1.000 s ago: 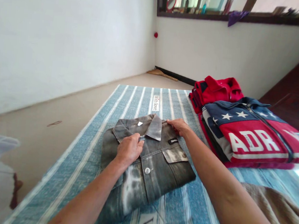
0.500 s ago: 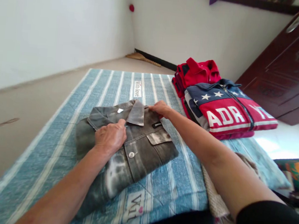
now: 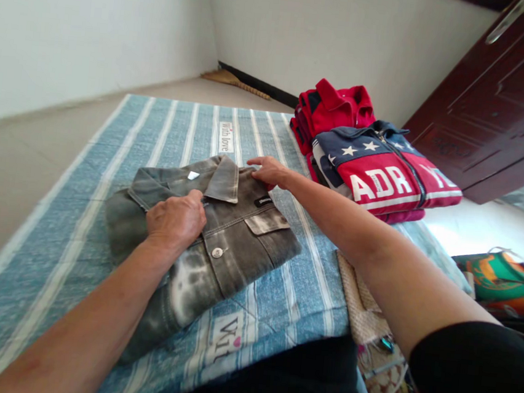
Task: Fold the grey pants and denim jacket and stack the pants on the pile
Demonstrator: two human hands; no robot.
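A folded grey-brown denim jacket (image 3: 238,256) lies front up on a blue striped cloth (image 3: 175,132), its collar pointing away from me. My left hand (image 3: 177,218) is closed on the jacket's front edge just below the collar, fingers curled into the fabric. At the far shoulder, right of the collar, my right hand (image 3: 269,171) rests with its fingers stretched out and somewhat apart, touching or just above the cloth of the jacket. A white button and a pale pocket flap show on the jacket's front.
On the right side stand folded garments: a red collared one (image 3: 344,109) behind a navy and red zip jacket (image 3: 385,171) with white stars. Beyond them is a dark red door (image 3: 498,102). A broom (image 3: 236,83) lies by the wall; a green and orange bag (image 3: 500,275) is at far right.
My right hand's fingers have loosened from the jacket's shoulder and straightened. My left hand keeps its grip near the collar. The view has shifted, so everything sits slightly further left and higher.
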